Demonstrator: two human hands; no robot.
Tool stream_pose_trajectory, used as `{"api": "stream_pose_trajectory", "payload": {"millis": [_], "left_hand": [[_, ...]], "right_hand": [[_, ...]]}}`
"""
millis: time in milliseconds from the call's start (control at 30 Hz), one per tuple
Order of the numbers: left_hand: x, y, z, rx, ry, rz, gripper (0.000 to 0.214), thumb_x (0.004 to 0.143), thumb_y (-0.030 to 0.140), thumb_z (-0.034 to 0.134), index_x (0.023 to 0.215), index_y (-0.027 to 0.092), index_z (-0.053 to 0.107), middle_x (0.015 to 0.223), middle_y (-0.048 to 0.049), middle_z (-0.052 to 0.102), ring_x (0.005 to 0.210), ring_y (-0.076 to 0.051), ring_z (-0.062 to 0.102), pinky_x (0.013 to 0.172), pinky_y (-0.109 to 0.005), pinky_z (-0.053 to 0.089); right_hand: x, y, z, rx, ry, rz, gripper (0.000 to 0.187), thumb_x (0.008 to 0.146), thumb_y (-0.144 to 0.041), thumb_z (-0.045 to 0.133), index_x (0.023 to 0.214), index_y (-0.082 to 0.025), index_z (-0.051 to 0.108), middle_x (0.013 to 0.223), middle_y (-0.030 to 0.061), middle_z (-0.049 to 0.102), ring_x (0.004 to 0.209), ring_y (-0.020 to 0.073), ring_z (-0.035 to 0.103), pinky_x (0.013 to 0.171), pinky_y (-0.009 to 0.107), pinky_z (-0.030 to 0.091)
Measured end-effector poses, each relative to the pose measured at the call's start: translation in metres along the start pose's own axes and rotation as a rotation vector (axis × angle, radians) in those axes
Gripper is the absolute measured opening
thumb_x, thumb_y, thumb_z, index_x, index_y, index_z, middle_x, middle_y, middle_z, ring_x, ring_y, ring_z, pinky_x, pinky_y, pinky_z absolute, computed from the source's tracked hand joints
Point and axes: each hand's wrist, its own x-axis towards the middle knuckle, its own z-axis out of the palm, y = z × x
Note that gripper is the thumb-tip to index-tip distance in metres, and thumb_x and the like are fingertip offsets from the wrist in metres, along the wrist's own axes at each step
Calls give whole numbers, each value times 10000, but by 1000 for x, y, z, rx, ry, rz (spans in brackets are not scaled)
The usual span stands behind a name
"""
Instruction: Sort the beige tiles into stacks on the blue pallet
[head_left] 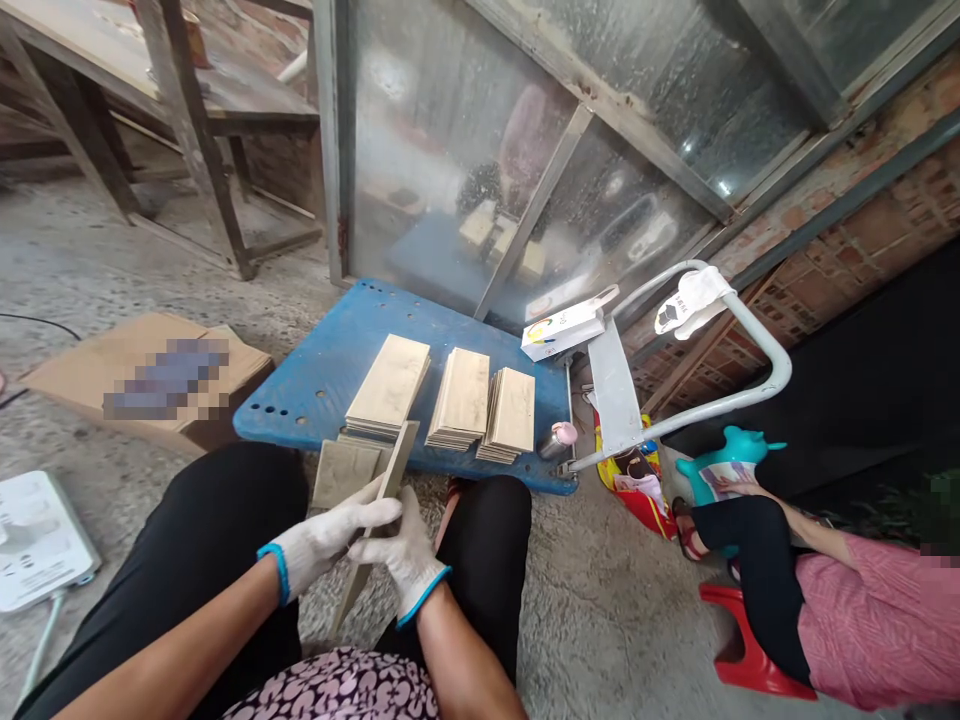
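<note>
Both my hands wear white knit gloves with blue cuffs. My left hand (322, 540) and my right hand (405, 555) together grip a thin wooden slat (390, 480) held on edge between my knees, its lower end toward my lap. Just beyond it lies a flat wooden piece (341, 470) at the near edge of a blue platform cart (322, 370). Three stacks of thin wooden pieces (390, 385) (461, 395) (512, 412) sit side by side on the cart.
A cardboard box (150, 375) lies left of the cart, a white power strip (34, 540) at far left. A white carton (562, 328) rests by the cart's white handle (750, 330). Another person in pink sits on a red stool (742, 650) at right. Glass panels lean behind.
</note>
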Motion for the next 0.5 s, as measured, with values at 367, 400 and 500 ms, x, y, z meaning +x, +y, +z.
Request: {"api": "stream_pose_trajectory", "payload": {"millis": [367, 400, 500], "left_hand": [[-13, 2, 10, -74, 199, 57, 617, 671, 423, 814, 1199, 172, 618, 983, -78, 722, 811, -256, 703, 728, -311, 598], [-10, 2, 10, -87, 228, 61, 588, 663, 424, 815, 1159, 162, 635, 991, -83, 722, 816, -263, 706, 738, -322, 601], [0, 0, 6, -91, 318, 89, 502, 664, 435, 800, 1051, 145, 666, 961, -87, 725, 833, -279, 711, 736, -337, 608]], "right_hand": [[5, 28, -5, 76, 94, 53, 1320, 252, -439, 938, 1382, -169, 312, 1319, 167, 552, 1196, 353, 581, 1013, 458, 489], [6, 33, -7, 57, 94, 54, 1373, 278, -449, 939, 1431, -156, 255, 1336, 181, 540, 1215, 351, 569, 1020, 459, 484], [7, 47, -12, -61, 79, 55, 1450, 333, -433, 950, 1509, -137, 155, 1307, 184, 569, 1178, 334, 594, 997, 457, 496]]}}
